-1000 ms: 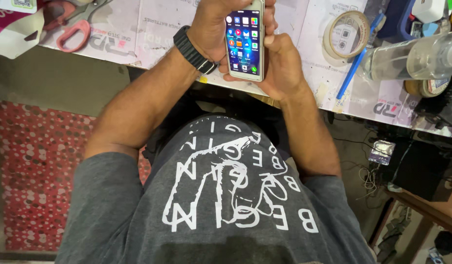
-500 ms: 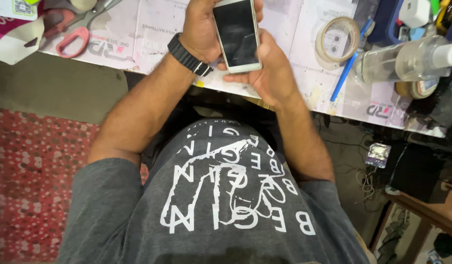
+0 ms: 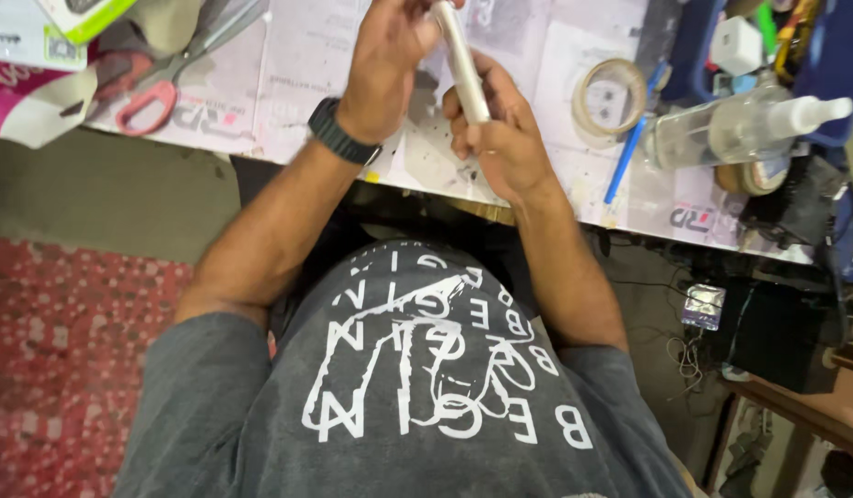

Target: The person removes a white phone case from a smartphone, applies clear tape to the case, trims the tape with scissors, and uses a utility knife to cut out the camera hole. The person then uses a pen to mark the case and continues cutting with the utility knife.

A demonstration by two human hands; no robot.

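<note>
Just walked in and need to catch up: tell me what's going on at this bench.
A person in a grey printed T-shirt holds a slim white phone in both hands over a paper-covered table. The phone is turned edge-on to the camera. The left hand, with a black watch on its wrist, grips the upper part; the right hand supports it from below. Red-handled scissors, a tape roll, a blue pen and a clear bottle lie around.

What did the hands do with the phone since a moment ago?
The phone was turned: first its lit screen faced up, then the screen went dark, and now only its thin edge shows. The left hand and right hand still hold it above the table. The scissors, tape roll and blue pen stayed put.
</note>
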